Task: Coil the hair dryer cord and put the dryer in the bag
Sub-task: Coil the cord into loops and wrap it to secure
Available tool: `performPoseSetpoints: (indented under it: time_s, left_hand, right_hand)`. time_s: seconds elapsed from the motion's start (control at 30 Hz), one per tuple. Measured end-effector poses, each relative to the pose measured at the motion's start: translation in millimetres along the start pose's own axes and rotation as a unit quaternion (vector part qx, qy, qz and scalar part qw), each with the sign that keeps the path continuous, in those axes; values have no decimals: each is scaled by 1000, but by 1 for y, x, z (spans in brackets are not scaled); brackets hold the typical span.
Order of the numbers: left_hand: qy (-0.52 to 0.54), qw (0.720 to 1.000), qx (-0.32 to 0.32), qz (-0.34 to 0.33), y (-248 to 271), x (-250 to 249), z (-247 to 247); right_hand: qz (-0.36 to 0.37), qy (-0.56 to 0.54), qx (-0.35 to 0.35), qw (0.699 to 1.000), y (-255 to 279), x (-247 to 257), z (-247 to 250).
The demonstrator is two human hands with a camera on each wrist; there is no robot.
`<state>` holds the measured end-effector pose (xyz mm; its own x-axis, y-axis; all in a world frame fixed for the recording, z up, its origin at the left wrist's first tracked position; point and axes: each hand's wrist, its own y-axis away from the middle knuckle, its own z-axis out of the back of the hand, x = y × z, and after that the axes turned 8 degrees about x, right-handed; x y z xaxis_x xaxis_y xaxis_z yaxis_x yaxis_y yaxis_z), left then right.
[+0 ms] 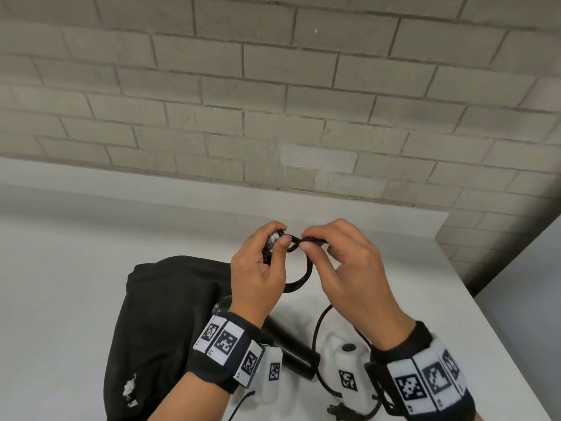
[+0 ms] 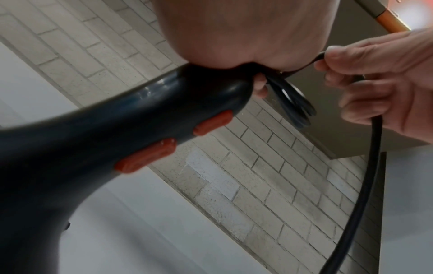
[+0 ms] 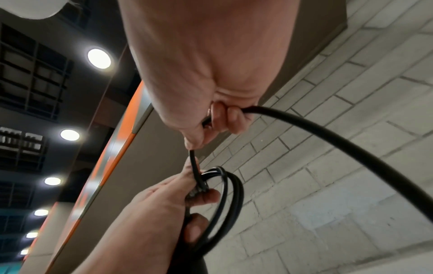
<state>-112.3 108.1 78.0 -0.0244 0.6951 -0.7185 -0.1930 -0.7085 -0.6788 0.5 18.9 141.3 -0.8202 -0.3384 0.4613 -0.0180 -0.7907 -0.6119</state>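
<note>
Black rubbery cord (image 1: 299, 279), gathered in several small loops and clamped in the left hand (image 1: 258, 268), thumb and curled fingers closed round the bundle at its top. Just right of that hand, a strand pinched between thumb and forefinger of the right hand (image 1: 349, 268), the other fingers bent loosely; both hands raised above the table, nearly touching at the fingertips. From under the right hand, loose cord dropping in a curve toward the wrist, ending at the plug (image 1: 341, 410) lying flat near the right wristband. Below the left wrist, the dark hair dryer (image 1: 291, 349), handle lying on the white table (image 1: 76, 253); in the left wrist view, dryer body (image 2: 93, 139) close up with two orange-red switches (image 2: 212, 123). To the left of and under the left forearm, a black fabric bag (image 1: 161, 314), crumpled, flat on the table. Beyond both hands, a pale brick wall (image 1: 273, 101).
</note>
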Motion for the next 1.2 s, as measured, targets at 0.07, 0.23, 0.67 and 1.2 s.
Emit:
performPoseSetpoints:
  time_s: [0.07,0.23,0.67,1.2]
  left_hand:
    - [15,1000,10,-9,0,-1,3]
    - [49,998,39,-26,3,-5,10]
    - [28,998,38,-50,10,-7,19]
    - [26,999,-19,-43,15,-11,15]
  right_hand:
    - [-11,-34,-8,999,-7,0,2]
    - [-50,-118,-8,992,-18,0,2]
    - [-254,-379,-39,889,-10,-10,-35]
    - [-208,-414,65,884,33,-9,-42]
